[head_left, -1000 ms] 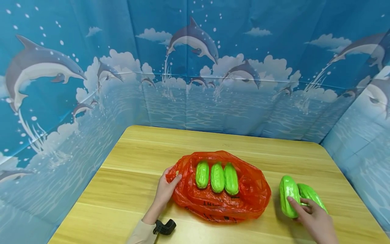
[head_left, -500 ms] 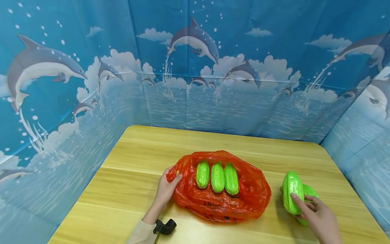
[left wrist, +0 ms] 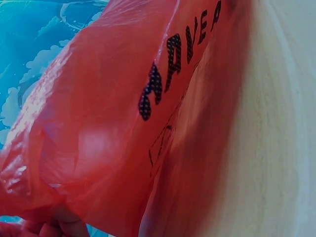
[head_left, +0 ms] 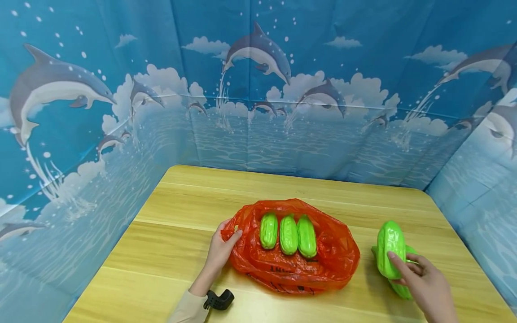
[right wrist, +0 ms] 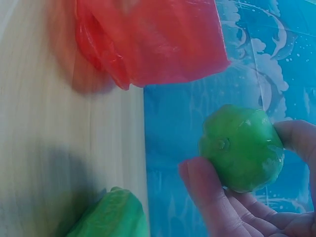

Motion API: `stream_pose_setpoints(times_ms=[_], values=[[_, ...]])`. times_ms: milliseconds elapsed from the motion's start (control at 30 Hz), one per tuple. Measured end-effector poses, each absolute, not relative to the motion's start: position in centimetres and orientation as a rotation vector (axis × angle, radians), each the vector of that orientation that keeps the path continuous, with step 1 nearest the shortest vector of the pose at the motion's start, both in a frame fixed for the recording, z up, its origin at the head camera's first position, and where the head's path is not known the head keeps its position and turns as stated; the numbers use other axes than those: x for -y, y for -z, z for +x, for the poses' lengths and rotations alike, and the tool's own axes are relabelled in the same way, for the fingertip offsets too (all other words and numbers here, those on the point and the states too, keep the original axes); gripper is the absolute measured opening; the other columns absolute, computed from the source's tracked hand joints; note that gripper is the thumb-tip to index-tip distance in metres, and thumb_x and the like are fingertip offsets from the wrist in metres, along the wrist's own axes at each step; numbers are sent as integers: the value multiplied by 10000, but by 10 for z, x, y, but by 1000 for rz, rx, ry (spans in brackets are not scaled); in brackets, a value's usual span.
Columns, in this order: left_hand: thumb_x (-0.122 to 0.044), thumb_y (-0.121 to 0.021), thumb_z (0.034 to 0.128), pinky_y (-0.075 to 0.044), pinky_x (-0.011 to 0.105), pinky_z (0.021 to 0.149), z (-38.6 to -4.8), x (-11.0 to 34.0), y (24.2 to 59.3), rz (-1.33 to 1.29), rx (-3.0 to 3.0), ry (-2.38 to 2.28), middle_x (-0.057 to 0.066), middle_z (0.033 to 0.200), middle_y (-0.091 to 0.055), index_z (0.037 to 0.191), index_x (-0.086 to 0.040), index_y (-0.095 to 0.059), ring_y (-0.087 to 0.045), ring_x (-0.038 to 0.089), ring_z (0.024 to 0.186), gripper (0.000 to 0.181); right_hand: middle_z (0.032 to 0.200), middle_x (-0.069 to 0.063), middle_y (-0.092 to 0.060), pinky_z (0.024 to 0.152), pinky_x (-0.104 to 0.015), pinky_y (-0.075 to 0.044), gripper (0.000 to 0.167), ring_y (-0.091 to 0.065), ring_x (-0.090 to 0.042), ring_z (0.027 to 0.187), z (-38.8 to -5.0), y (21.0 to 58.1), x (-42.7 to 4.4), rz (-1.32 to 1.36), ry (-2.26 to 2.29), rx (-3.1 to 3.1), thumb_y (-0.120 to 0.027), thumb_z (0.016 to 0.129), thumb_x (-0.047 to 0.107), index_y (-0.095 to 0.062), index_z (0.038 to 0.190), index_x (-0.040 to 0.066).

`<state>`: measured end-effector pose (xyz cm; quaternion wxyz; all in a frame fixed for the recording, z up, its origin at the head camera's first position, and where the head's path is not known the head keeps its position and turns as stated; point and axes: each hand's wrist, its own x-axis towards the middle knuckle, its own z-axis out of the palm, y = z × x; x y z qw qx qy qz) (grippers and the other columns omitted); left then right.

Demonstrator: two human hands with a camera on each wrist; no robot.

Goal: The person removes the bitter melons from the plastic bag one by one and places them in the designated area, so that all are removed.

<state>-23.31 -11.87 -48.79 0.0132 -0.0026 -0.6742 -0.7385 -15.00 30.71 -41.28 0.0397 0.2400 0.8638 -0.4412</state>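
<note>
A red plastic bag [head_left: 299, 273] lies with its mouth spread, and three green vegetables [head_left: 288, 234] rest side by side within it. My left hand [head_left: 221, 249] pinches the bag's left edge between thumb and fingers; the left wrist view shows the bag [left wrist: 98, 123] stretched above those fingers. To the right of the bag, my right hand [head_left: 426, 282] grips a green vegetable [head_left: 391, 249] by thumb and fingers. In the right wrist view that vegetable [right wrist: 242, 148] is held end-on, raised off the table. Another green vegetable [head_left: 400, 289] lies behind and below it, partly hidden.
The wooden table [head_left: 194, 188] reaches back to a blue curtain [head_left: 226, 134] printed with dolphins, which also hangs on both sides. A black strap mount [head_left: 220, 299] is on my left wrist, close above the table in front of the bag.
My right hand has raised the gripped vegetable and moved it slightly right and away from me. The other vegetable beside it now lies at a different angle. My left hand and the bag look unchanged.
</note>
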Motion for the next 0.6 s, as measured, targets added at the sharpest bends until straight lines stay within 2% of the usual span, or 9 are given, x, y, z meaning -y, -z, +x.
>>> stream_pose_setpoints(times_ms=[100, 300, 600], values=[[-139, -650, 904, -491, 356, 887, -233, 119, 488, -20, 2090, 2315, 153, 1235, -560, 1306, -12, -461, -573, 275, 1082, 462, 1238, -321, -522, 685, -363, -540, 972, -676, -218, 730, -150, 411, -306, 775, 1352, -2648, -530, 860, 619, -257, 1399, -142], [-147, -650, 906, -494, 350, 883, -233, 119, 488, -17, 2091, 2320, 155, 1235, -559, 1305, -15, -463, -575, 272, 1077, 460, 1219, -293, -555, 620, -288, -523, 909, -659, -184, 711, -149, 406, -302, 798, 1355, -2680, -548, 859, 606, -316, 1381, -101], [-164, -655, 906, -487, 346, 891, -234, 120, 490, -1, 2114, 2307, 155, 1247, -553, 1315, -13, -458, -570, 268, 1085, 479, 1044, -190, -646, 627, -311, -548, 883, -646, -152, 664, -150, 399, -294, 869, 1459, -2683, -601, 833, 585, -360, 1368, -75]])
